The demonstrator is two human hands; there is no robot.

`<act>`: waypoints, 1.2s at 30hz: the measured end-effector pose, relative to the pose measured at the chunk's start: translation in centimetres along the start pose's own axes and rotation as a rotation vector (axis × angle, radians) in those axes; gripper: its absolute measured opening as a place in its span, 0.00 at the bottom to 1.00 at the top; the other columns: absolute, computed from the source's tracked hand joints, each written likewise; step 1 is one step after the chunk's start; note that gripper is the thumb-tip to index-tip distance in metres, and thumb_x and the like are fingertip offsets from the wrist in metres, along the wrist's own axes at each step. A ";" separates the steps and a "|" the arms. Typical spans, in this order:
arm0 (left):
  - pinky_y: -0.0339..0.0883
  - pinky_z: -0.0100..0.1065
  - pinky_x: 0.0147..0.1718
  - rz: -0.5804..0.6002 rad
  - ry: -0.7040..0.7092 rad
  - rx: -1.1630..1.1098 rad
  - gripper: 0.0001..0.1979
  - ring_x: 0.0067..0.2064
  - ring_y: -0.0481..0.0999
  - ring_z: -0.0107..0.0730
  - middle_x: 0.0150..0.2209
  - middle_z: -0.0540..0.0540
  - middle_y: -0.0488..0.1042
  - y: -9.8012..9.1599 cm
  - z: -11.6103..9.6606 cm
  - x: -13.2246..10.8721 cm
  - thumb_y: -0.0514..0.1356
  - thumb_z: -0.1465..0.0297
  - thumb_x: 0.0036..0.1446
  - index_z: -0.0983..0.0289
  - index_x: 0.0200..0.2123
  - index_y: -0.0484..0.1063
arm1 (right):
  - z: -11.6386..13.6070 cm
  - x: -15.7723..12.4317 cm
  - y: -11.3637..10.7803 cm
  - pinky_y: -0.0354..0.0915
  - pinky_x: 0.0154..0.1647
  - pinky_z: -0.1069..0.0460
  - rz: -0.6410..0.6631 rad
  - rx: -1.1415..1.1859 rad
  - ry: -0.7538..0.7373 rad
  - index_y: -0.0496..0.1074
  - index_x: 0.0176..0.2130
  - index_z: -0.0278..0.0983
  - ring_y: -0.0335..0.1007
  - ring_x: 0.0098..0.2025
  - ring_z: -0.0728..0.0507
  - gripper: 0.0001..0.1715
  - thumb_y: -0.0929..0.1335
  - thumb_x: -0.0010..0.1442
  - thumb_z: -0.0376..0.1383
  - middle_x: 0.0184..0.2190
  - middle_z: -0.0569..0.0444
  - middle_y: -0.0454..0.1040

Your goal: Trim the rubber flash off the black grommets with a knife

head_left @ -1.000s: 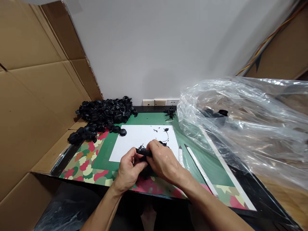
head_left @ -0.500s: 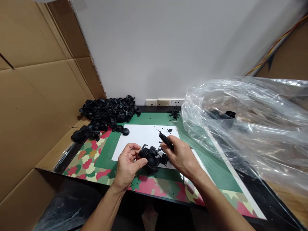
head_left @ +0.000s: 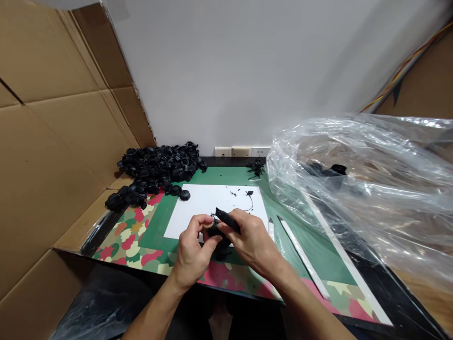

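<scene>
Over the front edge of the white paper (head_left: 198,203), my left hand (head_left: 193,245) pinches a black ribbed plastic or rubber part (head_left: 215,230). It looks like a ribbed cap or bellows, partly hidden by my fingers. My right hand (head_left: 253,236) is closed around a black handheld tool (head_left: 226,219) with an angled tip; its exact kind is unclear. The tool lies across the part, and the fingers of both hands are close together there. More black material (head_left: 222,251) shows just below my hands. Thin black scraps (head_left: 233,193) and a curled strip (head_left: 252,203) lie on the paper.
A heap of black ribbed parts (head_left: 163,163) sits at the back left beside a cardboard wall (head_left: 71,132). Black scraps (head_left: 256,167) lie near the wall sockets (head_left: 240,151). Two white pencil-like sticks, one slanting (head_left: 304,257), lie at right. A clear plastic bag (head_left: 368,189) covers the right side.
My right hand has moved left and down with the tool, up to the part in my left hand. The white sticks its arm covered now show more fully.
</scene>
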State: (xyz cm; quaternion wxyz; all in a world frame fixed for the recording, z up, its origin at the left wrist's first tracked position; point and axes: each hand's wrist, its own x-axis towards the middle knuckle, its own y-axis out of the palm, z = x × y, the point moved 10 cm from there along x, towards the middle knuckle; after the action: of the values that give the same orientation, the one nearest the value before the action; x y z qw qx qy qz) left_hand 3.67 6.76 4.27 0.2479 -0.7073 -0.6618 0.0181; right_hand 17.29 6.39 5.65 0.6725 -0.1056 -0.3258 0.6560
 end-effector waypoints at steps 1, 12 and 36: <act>0.65 0.30 0.31 -0.011 0.051 0.052 0.13 0.29 0.70 0.28 0.32 0.49 0.74 -0.1 -0.5 0.0 0.62 0.75 0.47 0.61 0.39 0.68 | 0.2 0.1 0.2 0.57 0.26 0.54 0.012 -0.037 -0.001 0.68 0.26 0.37 0.64 0.25 0.48 0.08 0.64 0.56 0.31 0.24 0.55 0.70; 0.69 0.31 0.37 -0.027 0.074 -0.092 0.11 0.37 0.75 0.33 0.33 0.52 0.76 -0.8 -0.6 -0.9 0.62 0.75 0.49 0.61 0.38 0.71 | -3.2 1.4 -1.2 0.48 0.23 0.52 0.053 -0.498 0.272 0.67 0.33 0.35 0.64 0.23 0.46 0.04 0.63 0.56 0.29 0.30 0.48 0.72; 0.61 0.22 0.17 -0.132 -0.578 -0.979 0.19 0.15 0.66 0.20 0.17 0.45 0.69 1.0 4.4 -0.3 0.70 0.69 0.42 0.67 0.37 0.70 | -1.3 -0.8 3.0 0.64 0.30 0.52 -0.028 0.306 0.138 0.68 0.34 0.38 0.69 0.29 0.45 0.04 0.64 0.56 0.35 0.27 0.56 0.73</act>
State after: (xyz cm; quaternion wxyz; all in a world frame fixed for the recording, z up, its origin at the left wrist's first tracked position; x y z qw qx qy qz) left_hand 3.02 7.86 -0.03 -0.2990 -0.6631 -0.6768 -0.1135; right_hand 15.61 6.36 2.74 0.7106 -0.0422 -0.1767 0.6797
